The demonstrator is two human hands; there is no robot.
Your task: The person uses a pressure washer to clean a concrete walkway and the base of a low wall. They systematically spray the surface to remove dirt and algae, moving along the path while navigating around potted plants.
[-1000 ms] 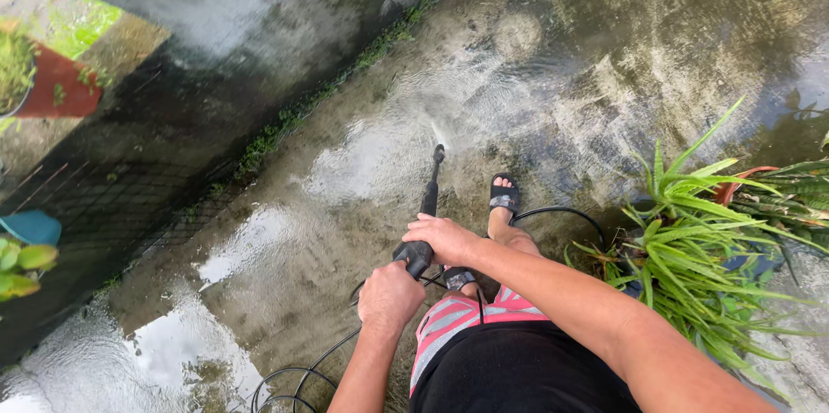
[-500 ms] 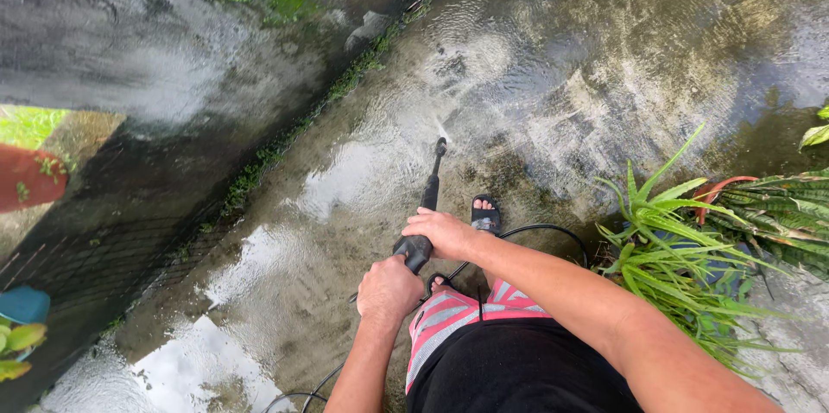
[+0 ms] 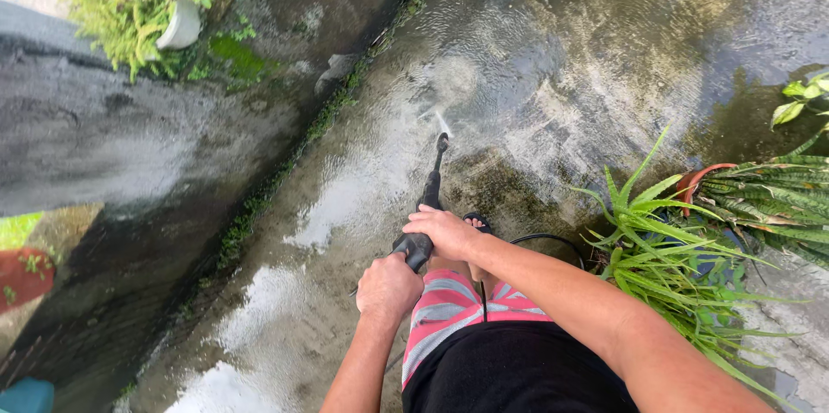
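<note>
Landmark: the black spray wand point(image 3: 429, 197), held low in the middle of the view and pointing away from the person.
White pot point(image 3: 181, 24): far up and left of the wand, on top of the wall, with a bushy green plant spilling over it.
Wall point(image 3: 104, 145): dark and damp, running diagonally well left of the wand.
Moss strip point(image 3: 285, 162): a green line along the wall's foot, left of the wand.
Left hand point(image 3: 389, 288): fingers curled tight around the wand's rear grip.
Wand tip point(image 3: 442, 142): just above wet concrete, white spray fanning from it.
Right hand point(image 3: 442, 231): fingers pressed together, laid over the wand's shaft ahead of the left hand.
Concrete floor point(image 3: 604, 59): wet and rippled beyond the tip, paler where the spray strikes.
Hose point(image 3: 544, 240): black loop just right of the wand, behind the right forearm.
Potted plants point(image 3: 682, 240): long green leaves, well right of the wand.
</note>
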